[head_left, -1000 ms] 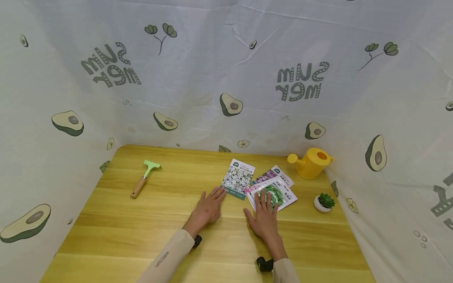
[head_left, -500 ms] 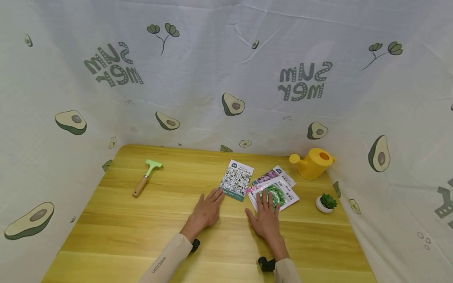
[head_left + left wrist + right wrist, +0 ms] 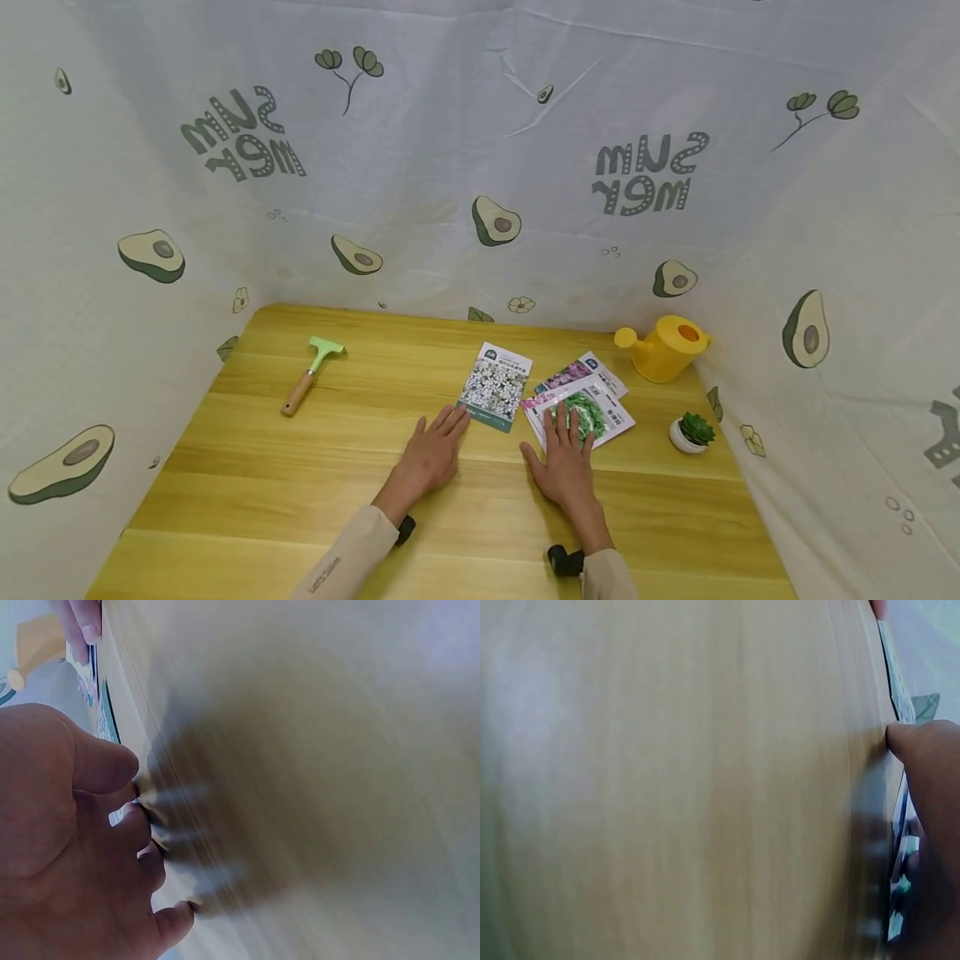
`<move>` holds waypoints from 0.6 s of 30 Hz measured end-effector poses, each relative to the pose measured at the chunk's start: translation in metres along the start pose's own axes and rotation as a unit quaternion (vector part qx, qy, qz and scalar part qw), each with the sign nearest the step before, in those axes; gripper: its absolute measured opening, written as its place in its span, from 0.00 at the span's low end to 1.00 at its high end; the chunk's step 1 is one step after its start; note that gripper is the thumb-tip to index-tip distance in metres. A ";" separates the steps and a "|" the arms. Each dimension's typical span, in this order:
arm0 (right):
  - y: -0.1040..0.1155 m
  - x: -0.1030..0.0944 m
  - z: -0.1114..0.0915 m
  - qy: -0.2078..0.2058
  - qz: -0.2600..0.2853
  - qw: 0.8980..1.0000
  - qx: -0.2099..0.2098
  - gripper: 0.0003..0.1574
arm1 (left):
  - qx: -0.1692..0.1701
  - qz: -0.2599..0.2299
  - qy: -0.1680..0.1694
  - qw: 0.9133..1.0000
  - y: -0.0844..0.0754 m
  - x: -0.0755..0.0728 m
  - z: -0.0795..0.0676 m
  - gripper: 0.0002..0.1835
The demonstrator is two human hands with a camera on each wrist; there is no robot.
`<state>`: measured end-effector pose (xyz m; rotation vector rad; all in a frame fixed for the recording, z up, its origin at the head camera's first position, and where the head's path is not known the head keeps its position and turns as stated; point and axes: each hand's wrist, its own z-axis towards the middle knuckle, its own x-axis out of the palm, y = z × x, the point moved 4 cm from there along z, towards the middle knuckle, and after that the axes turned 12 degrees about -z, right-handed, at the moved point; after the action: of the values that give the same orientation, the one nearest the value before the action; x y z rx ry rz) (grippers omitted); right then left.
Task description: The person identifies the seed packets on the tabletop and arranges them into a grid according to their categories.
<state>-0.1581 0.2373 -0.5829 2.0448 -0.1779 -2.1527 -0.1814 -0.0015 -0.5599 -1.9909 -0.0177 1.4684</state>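
Note:
A seed packet with white flowers point(image 3: 495, 385) lies flat near the middle of the table. The fingertips of my left hand point(image 3: 432, 450) touch its lower left corner, fingers extended. To the right, a packet with a green leafy plant point(image 3: 606, 414) overlaps a purple-flower packet point(image 3: 566, 375), and a bit of pink shows at its left edge. My right hand point(image 3: 562, 467) rests on the green packet's lower part with fingers spread. In the left wrist view, the left hand point(image 3: 82, 832) has its fingertips down at the wood. The right wrist view shows the right hand point(image 3: 934, 772) at the packets' edge.
A yellow watering can point(image 3: 663, 354) stands at the back right corner. In front of it is a small potted succulent point(image 3: 692, 432). A green rake-like tool with a wooden handle point(image 3: 309, 379) lies at the left. Printed cloth point(image 3: 420, 167) surrounds the wooden table point(image 3: 300, 483).
My left hand has slid slightly toward me and left, and the white-flower packet has moved with it. The right hand stays on the green packet.

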 end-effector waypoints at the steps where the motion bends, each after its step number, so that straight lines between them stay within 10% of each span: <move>1: 0.000 0.000 0.000 -0.001 0.000 1.000 0.000 0.52 | 0.000 0.002 -0.003 1.000 0.000 0.000 -0.001 0.29; 18: -0.001 0.001 0.000 -0.022 0.014 1.000 -0.008 0.52 | -0.017 0.010 -0.009 1.000 0.003 0.003 -0.018 0.30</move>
<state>-0.1579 0.2381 -0.5843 1.9740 -0.1928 -2.1768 -0.1662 -0.0120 -0.5611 -2.0109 -0.0307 1.5089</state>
